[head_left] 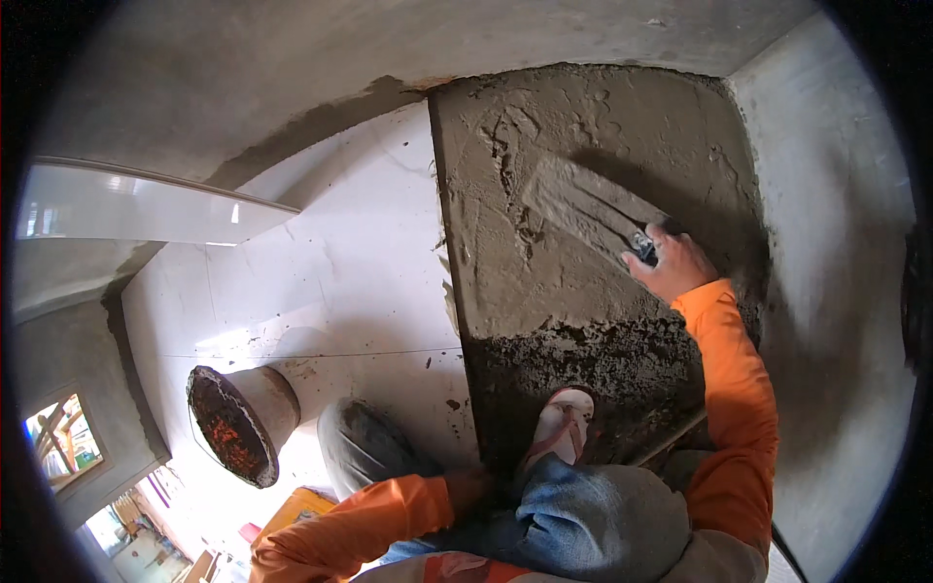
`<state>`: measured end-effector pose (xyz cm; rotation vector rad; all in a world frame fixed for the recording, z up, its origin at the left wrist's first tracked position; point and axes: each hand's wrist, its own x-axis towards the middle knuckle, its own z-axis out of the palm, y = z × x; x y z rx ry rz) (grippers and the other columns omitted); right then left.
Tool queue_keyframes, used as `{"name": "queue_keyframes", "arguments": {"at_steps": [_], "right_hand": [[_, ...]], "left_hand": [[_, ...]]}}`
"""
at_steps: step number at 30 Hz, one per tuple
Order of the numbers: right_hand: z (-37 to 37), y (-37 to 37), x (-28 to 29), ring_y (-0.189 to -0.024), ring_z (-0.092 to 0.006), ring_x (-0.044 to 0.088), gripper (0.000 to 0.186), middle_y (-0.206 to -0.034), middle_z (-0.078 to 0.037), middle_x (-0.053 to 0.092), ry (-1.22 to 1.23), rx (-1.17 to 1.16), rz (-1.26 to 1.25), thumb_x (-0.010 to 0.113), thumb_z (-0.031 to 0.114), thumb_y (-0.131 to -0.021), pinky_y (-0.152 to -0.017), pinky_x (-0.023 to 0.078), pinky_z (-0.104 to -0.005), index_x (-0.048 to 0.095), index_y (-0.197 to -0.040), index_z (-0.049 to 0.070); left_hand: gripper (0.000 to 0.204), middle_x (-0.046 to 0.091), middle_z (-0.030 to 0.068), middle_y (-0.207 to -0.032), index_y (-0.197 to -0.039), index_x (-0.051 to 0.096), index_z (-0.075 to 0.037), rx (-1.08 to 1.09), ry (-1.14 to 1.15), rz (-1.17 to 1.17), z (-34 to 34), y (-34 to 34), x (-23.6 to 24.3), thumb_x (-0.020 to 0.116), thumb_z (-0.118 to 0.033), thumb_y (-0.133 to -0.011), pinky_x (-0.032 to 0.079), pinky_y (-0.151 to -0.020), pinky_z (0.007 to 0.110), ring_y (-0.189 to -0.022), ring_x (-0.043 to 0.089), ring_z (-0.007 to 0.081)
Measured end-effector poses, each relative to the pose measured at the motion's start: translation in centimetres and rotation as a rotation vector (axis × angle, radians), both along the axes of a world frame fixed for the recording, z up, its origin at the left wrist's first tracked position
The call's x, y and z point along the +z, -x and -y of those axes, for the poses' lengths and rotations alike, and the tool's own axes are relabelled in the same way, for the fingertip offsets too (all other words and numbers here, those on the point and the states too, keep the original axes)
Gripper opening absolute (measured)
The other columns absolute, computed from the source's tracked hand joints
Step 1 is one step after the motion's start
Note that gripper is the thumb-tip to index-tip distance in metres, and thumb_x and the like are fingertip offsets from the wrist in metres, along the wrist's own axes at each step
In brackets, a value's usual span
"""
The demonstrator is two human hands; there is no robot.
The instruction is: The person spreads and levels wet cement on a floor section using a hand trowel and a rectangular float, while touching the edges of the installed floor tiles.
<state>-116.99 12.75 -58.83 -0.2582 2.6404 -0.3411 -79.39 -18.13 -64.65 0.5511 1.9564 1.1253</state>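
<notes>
My right hand (675, 264) is closed around the handle of a long rectangular plastering float (583, 199), its blade smeared with grey mortar. The float lies over a bed of wet mortar (603, 282) that fills the floor area between the white tiles and the right wall. Its blade points to the upper left. My left hand (471, 491) rests low between my knees, dark in shadow, and its fingers cannot be made out. A rougher, darker strip of mortar (603, 364) runs along the near side of the smoothed bed.
White floor tiles (330, 262) border the mortar on the left. A mortar-stained bucket (267, 403) stands tilted in view on them. My sandalled foot (564, 423) is at the rough strip's edge. Plastered walls (826, 175) enclose the right and far sides. A white panel (146, 202) juts in left.
</notes>
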Motion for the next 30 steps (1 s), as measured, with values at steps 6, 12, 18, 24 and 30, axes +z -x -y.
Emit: {"name": "queue_keyframes", "arguments": {"at_steps": [6, 12, 18, 24, 30], "right_hand": [[4.4, -0.8, -2.0, -0.08, -0.0392, 0.061, 0.046, -0.083, -0.023, 0.063, 0.152, 0.258, 0.098, 0.062, 0.046, -0.076, -0.07, 0.049, -0.0455, 0.055, -0.094, 0.004], [6.9, 9.4, -4.9, -0.094, -0.0412, 0.059, 0.058, -0.102, -0.024, 0.06, -0.047, -0.097, -0.159, 0.059, 0.05, -0.078, -0.082, 0.048, -0.0462, 0.054, -0.118, 0.009], [8.0, 11.2, -6.9, -0.118, -0.0376, 0.046, 0.07, -0.124, -0.023, 0.05, -0.14, -0.229, -0.084, 0.057, 0.055, -0.078, -0.098, 0.039, -0.0435, 0.049, -0.124, 0.004], [11.0, 3.8, -5.5, -0.067, -0.0238, 0.063, 0.06, -0.089, -0.018, 0.062, 0.746, -0.511, 0.374, 0.049, 0.048, -0.088, -0.06, 0.051, -0.0344, 0.044, -0.118, -0.004], [19.6, 4.2, -9.3, -0.095, -0.0452, 0.057, 0.065, -0.098, -0.032, 0.059, 0.541, -0.364, -0.064, 0.051, 0.046, -0.082, -0.085, 0.045, -0.047, 0.046, -0.112, -0.011]], "left_hand": [[0.038, 0.06, 0.0061, -0.116, -0.115, 0.056, -0.01, -0.499, 0.336, -0.136, 6.5, 8.3, 8.5, 0.05, -0.035, -0.086, 0.02, -0.102, 0.062, -0.11, 0.055, 0.0245], [0.05, 0.056, 0.0064, -0.121, -0.116, 0.057, -0.01, -0.133, 0.534, -0.51, 13.0, 10.5, 12.0, 0.061, -0.038, -0.075, 0.021, -0.103, 0.06, -0.116, 0.05, 0.0258], [0.049, 0.052, 0.0143, -0.123, -0.113, 0.056, -0.005, 0.131, 0.419, -0.483, 14.8, 10.5, 10.9, 0.053, -0.033, -0.073, 0.025, -0.101, 0.058, -0.118, 0.044, 0.0382], [0.047, 0.054, 0.014, -0.12, -0.112, 0.056, -0.004, 0.104, 0.328, -0.538, 15.2, 11.9, 10.1, 0.055, -0.027, -0.071, 0.03, -0.099, 0.051, -0.115, 0.047, 0.0343], [0.042, 0.054, 0.0158, -0.117, -0.106, 0.056, -0.003, 0.12, 0.287, -0.584, 15.3, 10.8, 9.1, 0.053, -0.026, -0.071, 0.033, -0.095, 0.053, -0.112, 0.047, 0.0377]]}}
